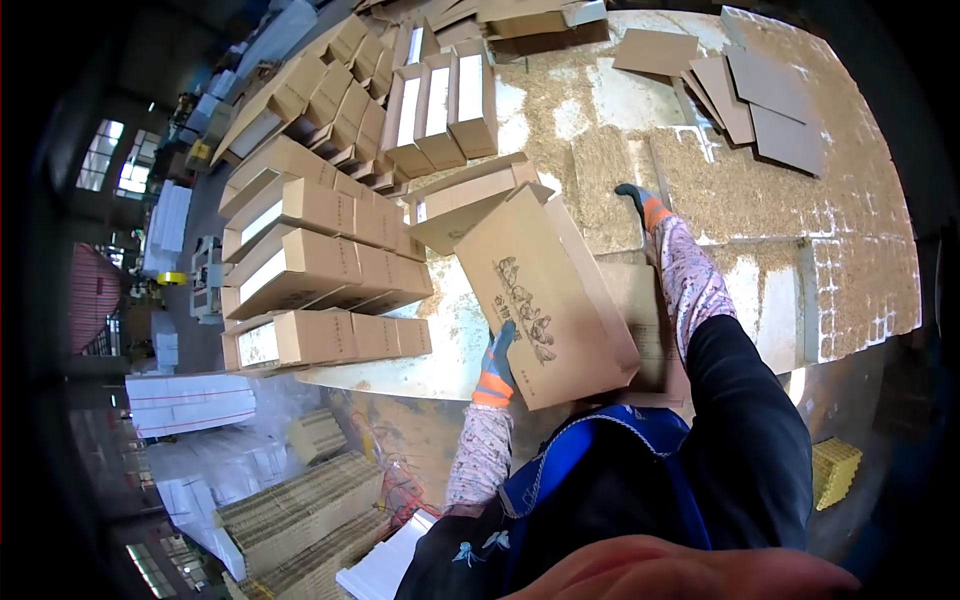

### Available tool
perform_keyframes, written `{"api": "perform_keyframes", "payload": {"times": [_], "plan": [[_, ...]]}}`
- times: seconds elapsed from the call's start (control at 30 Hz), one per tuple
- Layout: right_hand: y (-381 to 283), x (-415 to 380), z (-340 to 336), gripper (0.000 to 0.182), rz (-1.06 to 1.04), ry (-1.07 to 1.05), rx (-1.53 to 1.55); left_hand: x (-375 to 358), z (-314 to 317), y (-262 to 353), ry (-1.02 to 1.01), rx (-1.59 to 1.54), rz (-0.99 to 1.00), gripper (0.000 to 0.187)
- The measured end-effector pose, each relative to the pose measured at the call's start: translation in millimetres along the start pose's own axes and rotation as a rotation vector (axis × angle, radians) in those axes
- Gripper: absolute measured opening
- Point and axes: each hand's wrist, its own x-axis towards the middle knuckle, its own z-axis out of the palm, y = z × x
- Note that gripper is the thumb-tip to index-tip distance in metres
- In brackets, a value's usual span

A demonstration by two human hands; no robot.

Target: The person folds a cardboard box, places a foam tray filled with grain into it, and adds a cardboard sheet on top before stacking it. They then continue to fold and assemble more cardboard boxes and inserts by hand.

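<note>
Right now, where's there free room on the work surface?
Widest: the crumb-strewn stretch between the right hand and the loose cardboard sheets. Tighter: the pale strip between the carton rows and printed carton. Left side's crowded.

"What covers the left hand (499, 352)?"

"A grey-blue glove (496, 360) with a bright orange cuff (493, 389). The right hand (634, 193) has a darker-looking glove (629, 190), its cuff (655, 212) orange too."

"And the sleeves?"

"Pale, small-patterned oversleeves (690, 272), gathered near the wrists. Above the right one comes a plain black sleeve (750, 410)."

"The front?"

"Blue cloth (585, 465) with pale, chain-like trim (541, 457). Light-blue winged motifs (496, 540) mark the black fabric (432, 562) at left."
</note>
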Motion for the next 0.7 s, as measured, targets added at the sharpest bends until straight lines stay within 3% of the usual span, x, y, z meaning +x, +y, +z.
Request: {"api": "perform_keyframes", "payload": {"times": [0.07,0.1,0.2,0.23,0.27,0.33,0.47,0.5,0.53,0.57,0.67,0.7], "plan": [[-52,15,-5,0.075,0.884,0.444,0.631,-3,8,2,-0.019,0.049,-0.003,0.045],[-21,15,10,0.081,0.778,0.538,0.776,-6,14,6,-0.043,0.069,-0.005,0.044],[-32,1,-18,0.085,0.622,0.643,0.857,-6,16,9,-0.084,0.055,0.002,0.045],[-101,-10,-46,0.085,0.592,0.715,0.942,-5,18,10,-0.079,0.014,-0.001,0.045],[-85,-14,-52,0.076,0.611,0.747,0.957,-5,20,10,-0.075,-0.030,-0.004,0.046],[-127,-35,-84,0.066,0.411,0.696,1.302,-3,23,13,-0.118,-0.050,-0.013,0.044],[-207,-85,-116,0.056,0.227,0.624,1.364,4,31,7,-0.177,0.053,-0.001,0.039],[-144,-95,-97,0.046,0.021,0.657,0.672,11,29,0,-0.187,0.317,0.179,0.040],[-162,-111,-99,0.035,-0.051,0.679,0.242,16,32,-4,-0.193,0.579,0.362,0.040],[-161,-119,-95,0.033,-0.061,0.671,0.380,-11,76,21,-0.184,0.116,0.048,0.039],[-189,-143,-85,0.031,0.005,0.740,0.652,-13,102,23,-0.185,0.101,0.149,0.037],[-214,-156,-88,0.034,-0.099,0.741,0.270,3,95,17,-0.189,-0.028,0.048,0.037]]}}
